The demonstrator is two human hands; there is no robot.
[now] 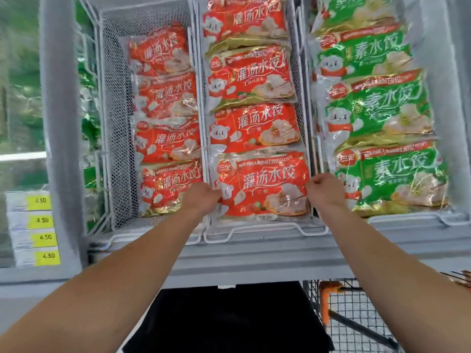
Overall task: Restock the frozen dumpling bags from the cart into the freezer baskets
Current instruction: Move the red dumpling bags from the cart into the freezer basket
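Price tags [42,226] in yellow line the freezer's left edge. Beside them, the left wire basket [112,118] holds a lower row of four red dumpling bags [168,141], with room left above them. The left hand [202,198], fingers curled, grips the left edge of the nearest red bag [262,184], which lies at the front of the middle basket [265,231] atop a row filled almost to the rim. The right hand [325,191], also curled, pinches that bag's right edge, so both hands appear to be seating it in place. Further right, green dumpling bags [382,118] fill the right compartment high. Below, at lower right, part of the wire cart [356,324] shows; whether bags remain in it cannot be told. By this view, restocking looks well advanced, the left basket having the most space.
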